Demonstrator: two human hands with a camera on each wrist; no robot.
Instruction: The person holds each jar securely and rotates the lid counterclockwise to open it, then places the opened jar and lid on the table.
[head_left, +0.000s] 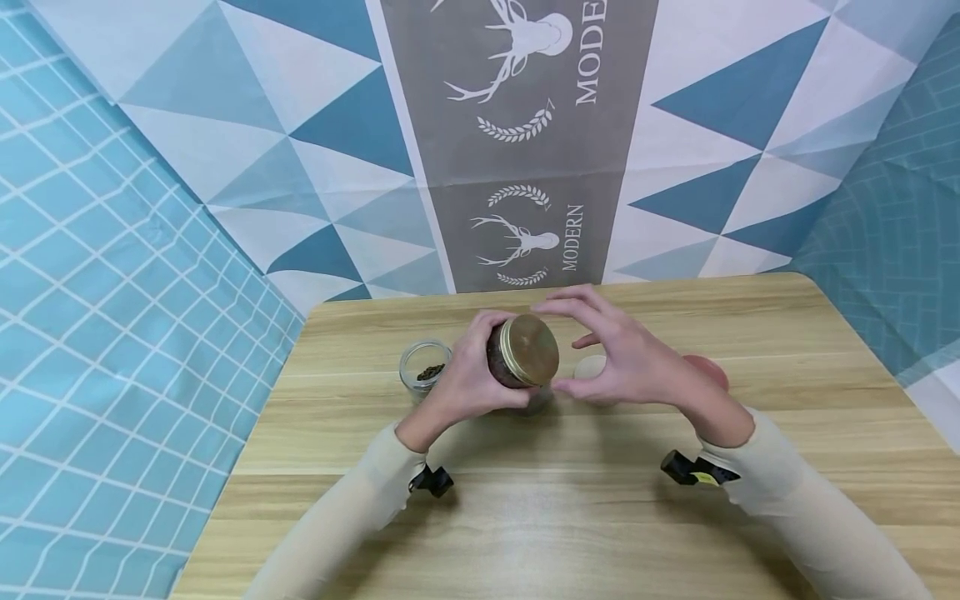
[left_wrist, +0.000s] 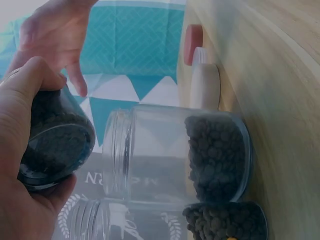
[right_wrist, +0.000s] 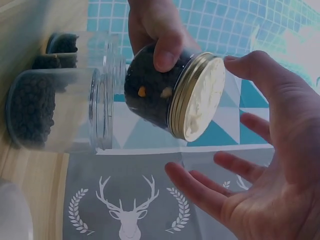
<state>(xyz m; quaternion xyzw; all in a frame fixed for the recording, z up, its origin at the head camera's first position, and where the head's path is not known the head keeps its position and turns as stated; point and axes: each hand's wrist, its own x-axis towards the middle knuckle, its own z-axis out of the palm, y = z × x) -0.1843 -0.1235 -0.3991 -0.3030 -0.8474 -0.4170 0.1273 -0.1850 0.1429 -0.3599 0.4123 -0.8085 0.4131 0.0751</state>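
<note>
My left hand (head_left: 467,375) grips a small glass jar (right_wrist: 147,95) full of dark pieces, raised above the table and tilted with its gold screw lid (head_left: 534,350) toward the right. Spread and curved, my right hand (head_left: 633,350) is beside that lid and holds nothing; in the right wrist view one fingertip is close to the rim, and I cannot tell whether it touches. Below stand lidless clear glass jars, one (left_wrist: 160,155) partly filled with dark bean-like pieces. Another open jar (head_left: 425,364) is left of my left hand in the head view.
On the wooden table (head_left: 487,517), a white round object (left_wrist: 206,90) and a reddish-pink one (head_left: 707,371) lie toward the right, partly behind my right hand. Patterned cloth (head_left: 517,167) hangs behind the table's far edge.
</note>
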